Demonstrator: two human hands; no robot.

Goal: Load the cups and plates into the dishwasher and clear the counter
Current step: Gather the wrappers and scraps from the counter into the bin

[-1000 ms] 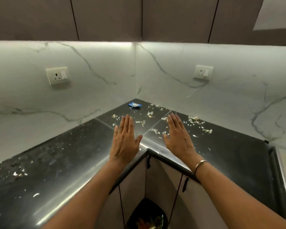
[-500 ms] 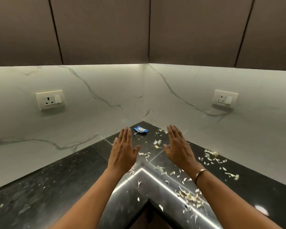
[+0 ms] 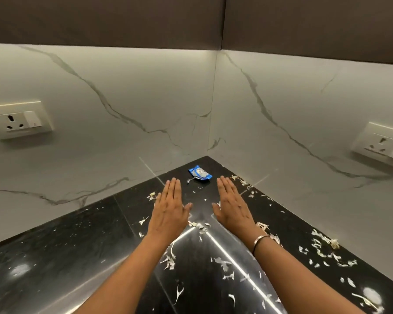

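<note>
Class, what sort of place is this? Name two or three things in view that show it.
Probably a home kitchen corner: a polished black counter strewn with pale scraps, a marble-look wall with a socket, and dark cupboards overhead.

Left hand (image 3: 169, 210) and right hand (image 3: 233, 206) flat (fingers straight), palms down.
</note>
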